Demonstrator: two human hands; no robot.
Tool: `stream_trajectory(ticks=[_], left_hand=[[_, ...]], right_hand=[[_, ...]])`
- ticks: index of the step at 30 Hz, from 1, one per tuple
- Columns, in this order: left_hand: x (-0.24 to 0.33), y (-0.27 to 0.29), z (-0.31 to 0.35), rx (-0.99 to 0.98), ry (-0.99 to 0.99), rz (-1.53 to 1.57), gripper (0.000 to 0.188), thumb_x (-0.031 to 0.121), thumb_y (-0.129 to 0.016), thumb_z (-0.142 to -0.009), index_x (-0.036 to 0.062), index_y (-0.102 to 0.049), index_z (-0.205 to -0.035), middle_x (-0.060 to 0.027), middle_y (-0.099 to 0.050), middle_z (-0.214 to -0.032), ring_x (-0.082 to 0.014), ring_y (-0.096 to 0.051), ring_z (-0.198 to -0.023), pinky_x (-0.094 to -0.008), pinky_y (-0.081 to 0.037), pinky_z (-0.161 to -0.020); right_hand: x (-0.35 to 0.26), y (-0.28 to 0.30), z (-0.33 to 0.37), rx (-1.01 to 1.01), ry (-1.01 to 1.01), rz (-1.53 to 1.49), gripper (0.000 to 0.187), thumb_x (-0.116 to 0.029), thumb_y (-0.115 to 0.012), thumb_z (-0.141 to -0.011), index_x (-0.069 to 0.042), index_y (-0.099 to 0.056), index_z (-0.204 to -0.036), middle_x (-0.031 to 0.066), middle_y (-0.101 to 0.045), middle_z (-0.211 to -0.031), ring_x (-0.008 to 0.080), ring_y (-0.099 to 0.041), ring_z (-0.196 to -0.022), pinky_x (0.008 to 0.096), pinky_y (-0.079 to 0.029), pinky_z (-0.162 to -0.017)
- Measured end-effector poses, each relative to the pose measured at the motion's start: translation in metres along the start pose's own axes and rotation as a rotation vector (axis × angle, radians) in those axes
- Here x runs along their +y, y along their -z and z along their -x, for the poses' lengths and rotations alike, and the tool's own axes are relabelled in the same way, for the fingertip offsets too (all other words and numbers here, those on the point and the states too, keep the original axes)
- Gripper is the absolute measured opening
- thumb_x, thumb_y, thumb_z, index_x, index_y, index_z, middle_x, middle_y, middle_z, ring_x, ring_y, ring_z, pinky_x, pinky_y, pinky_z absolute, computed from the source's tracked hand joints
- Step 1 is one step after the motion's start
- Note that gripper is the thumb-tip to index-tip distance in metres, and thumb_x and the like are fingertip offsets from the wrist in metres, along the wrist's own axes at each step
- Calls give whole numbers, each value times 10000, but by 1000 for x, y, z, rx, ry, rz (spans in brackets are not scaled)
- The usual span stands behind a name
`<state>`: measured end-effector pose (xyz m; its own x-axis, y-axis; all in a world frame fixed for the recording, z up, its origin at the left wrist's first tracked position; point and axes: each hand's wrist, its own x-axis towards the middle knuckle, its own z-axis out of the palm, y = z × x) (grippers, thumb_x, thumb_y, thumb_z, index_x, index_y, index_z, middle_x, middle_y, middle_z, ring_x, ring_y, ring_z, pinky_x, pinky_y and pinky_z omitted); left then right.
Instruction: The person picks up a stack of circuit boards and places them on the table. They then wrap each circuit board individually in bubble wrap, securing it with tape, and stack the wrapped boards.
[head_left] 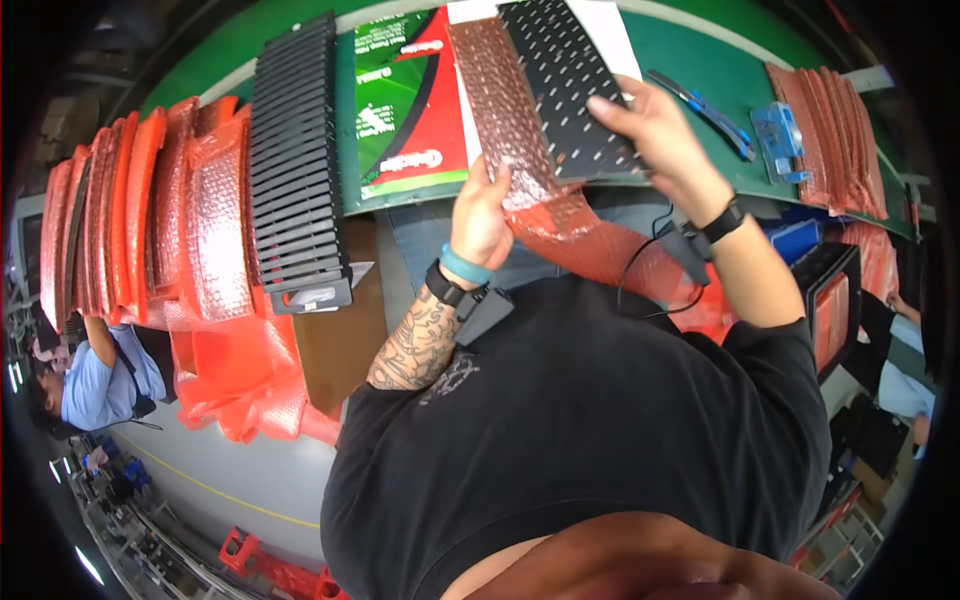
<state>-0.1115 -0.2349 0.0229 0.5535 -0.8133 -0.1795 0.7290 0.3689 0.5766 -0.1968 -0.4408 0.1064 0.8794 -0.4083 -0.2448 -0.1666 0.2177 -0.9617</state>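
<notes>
Head view: at twelve o'clock, the left hand (482,218) pinches red bubble wrap (500,95) by its edge; toward one o'clock, the right hand (662,135) grasps a black perforated panel (568,75), thumb on top, apparently steadying it alongside the wrap.

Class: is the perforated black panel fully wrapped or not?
Not fully: the panel shows its perforated face bare beside the red bubble wrap, with the right hand touching that face.
</notes>
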Motion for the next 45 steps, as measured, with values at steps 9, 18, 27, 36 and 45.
stream_trajectory(ticks=[9, 18, 27, 36, 45], left_hand=[[-26, 3, 2, -10, -88, 78, 388, 170, -352, -1094, 16, -369, -1449, -121, -527, -1389, -238, -548, -1258, -395, -450, -1071], [-28, 3, 1, -6, -49, 128, 450, 285, -315, -1108, 34, -343, -1480, -126, -499, -1420, -243, -532, -1283, -411, -448, -1082], [-31, 4, 0, 43, -23, 155, 486, 356, -262, -1107, 41, -371, -1461, -132, -528, -1390, -271, -561, -1251, -448, -472, -1067], [-32, -5, 6, 22, -112, 34, 451, 332, -320, -1107, 42, -377, -1447, -90, -524, -1372, -198, -547, -1240, -380, -473, -1053], [-36, 0, 2, 31, -124, 21, 397, 224, -453, -1078, 44, -388, -1427, -76, -534, -1344, -168, -553, -1206, -347, -462, -1032]], right_hand=[[47, -35, -20, 70, 177, -8, 620, -34, -645, -945, 70, -338, -1473, 154, -696, -1096, 149, -700, -873, 267, -579, -771], [43, -30, -18, 74, 145, 426, 591, -80, -633, -966, 50, -367, -1478, 117, -724, -921, 110, -685, -772, 253, -545, -652], [56, -22, -13, 48, 202, 541, 623, -112, -651, -958, 42, -365, -1490, 116, -724, -888, 91, -664, -750, 267, -539, -670], [40, -31, -2, 90, 123, 1078, 642, -260, -593, -980, 69, -358, -1478, 293, -682, -830, 374, -722, -779, 398, -555, -730], [40, -31, 2, 27, 105, 1058, 652, -235, -543, -999, 145, -292, -1466, 342, -647, -803, 439, -701, -795, 433, -550, -735]])
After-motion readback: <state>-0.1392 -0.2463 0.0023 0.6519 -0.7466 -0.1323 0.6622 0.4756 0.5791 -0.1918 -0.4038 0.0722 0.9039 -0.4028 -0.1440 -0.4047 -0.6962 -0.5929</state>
